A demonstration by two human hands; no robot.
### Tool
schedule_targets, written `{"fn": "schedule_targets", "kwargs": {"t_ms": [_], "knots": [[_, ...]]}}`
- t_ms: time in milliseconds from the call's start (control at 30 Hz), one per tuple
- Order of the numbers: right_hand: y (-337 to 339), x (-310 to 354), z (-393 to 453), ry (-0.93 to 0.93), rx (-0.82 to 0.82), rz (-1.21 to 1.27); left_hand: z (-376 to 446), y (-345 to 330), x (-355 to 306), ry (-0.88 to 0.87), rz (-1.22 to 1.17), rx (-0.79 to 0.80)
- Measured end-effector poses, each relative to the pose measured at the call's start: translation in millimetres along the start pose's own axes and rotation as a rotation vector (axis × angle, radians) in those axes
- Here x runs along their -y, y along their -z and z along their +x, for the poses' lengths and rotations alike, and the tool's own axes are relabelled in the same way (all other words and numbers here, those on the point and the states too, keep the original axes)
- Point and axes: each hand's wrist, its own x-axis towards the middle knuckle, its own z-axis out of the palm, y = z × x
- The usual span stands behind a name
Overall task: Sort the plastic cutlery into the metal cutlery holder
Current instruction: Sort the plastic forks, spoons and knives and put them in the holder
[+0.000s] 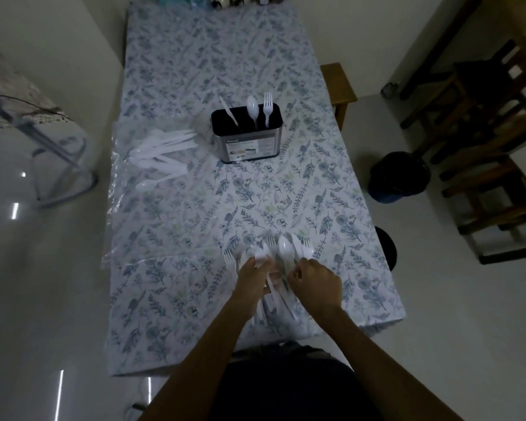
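Observation:
A metal cutlery holder [249, 147] stands mid-table with a white knife [228, 112], a spoon [252, 108] and a fork [267, 108] upright in its slots. A bunch of white plastic cutlery [281, 253] fans out near the table's front edge. My left hand [252, 276] grips the bunch from the left. My right hand [315, 282] closes on pieces of the same bunch from the right; a spoon [284, 247] sticks up between the hands. Handles hang below my palms.
A second heap of white cutlery [161, 153] lies on a clear plastic bag at the table's left side. The table wears a floral cloth [225, 56]. A dark bin [398, 176] and wooden chairs [483, 117] stand to the right.

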Motion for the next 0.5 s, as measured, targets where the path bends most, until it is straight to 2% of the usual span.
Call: {"fn": "schedule_targets", "kwargs": {"t_ms": [100,200,333,500], "knots": [[6,10,-2,0.122,-0.007,0.051,6,-10,-3,-0.050,-0.008,-0.067],[12,16,0,0.177,0.010,0.083,6,-19,-8,-0.132,-0.017,-0.064],[9,3,13,0.111,-0.031,0.103,12,-14,-10,-0.258,0.088,-0.148],[1,-8,22,0.019,0.141,-0.024,19,2,-11,-0.202,0.006,-0.223]]}}
